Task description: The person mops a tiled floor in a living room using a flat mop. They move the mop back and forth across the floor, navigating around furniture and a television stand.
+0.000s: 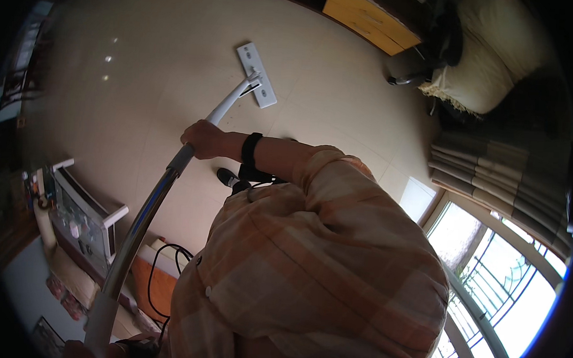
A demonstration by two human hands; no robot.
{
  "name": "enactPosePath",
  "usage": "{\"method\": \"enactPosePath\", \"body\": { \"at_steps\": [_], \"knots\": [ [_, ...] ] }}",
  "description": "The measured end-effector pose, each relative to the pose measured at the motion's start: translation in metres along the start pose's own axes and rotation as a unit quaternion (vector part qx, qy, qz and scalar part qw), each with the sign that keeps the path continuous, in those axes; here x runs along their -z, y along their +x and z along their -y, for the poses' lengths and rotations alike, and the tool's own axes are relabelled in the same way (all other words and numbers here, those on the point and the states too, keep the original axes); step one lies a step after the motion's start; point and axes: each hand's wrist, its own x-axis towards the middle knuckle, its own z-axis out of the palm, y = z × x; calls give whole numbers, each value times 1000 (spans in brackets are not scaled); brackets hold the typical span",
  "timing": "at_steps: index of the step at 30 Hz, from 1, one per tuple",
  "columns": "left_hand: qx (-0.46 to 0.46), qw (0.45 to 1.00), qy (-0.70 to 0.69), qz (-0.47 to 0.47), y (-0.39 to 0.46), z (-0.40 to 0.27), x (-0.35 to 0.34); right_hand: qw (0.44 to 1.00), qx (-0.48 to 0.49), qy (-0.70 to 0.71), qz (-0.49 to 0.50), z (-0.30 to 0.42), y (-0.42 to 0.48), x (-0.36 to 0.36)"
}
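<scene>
A flat mop slants across the view, with its long silver pole (146, 211) running from the bottom left towards the floor. Its white rectangular head (266, 84) lies on the beige tiled floor (191, 45). My right hand (204, 139) is wrapped around the lower part of the pole, near the white neck (227, 102); a black band circles that wrist. At the bottom edge, my left hand (77, 351) is on the grey upper grip (102, 319), partly cut off by the frame. A few dark specks show on the tiles beside the neck.
A yellow drawer unit (370, 19) and a chair draped in cream cloth (483, 72) stand at the upper right. Striped curtains (478, 173) hang by a bright glazed door (493, 265). A glass-topped table (81, 218) and a black cable (150, 281) are at left. My shoe (226, 176) is below.
</scene>
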Motion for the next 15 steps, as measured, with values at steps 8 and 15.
{"method": "enactPosePath", "body": {
  "at_steps": [8, 15],
  "knots": [
    [36, 994, -1, 105, -51, -49, 81, 996, 55, 7, 66, 35, 8, -15],
    [58, 989, -99, -92, -134, 29, 125, 999, -28, 4, -21, -2, -9, -38]
  ]
}}
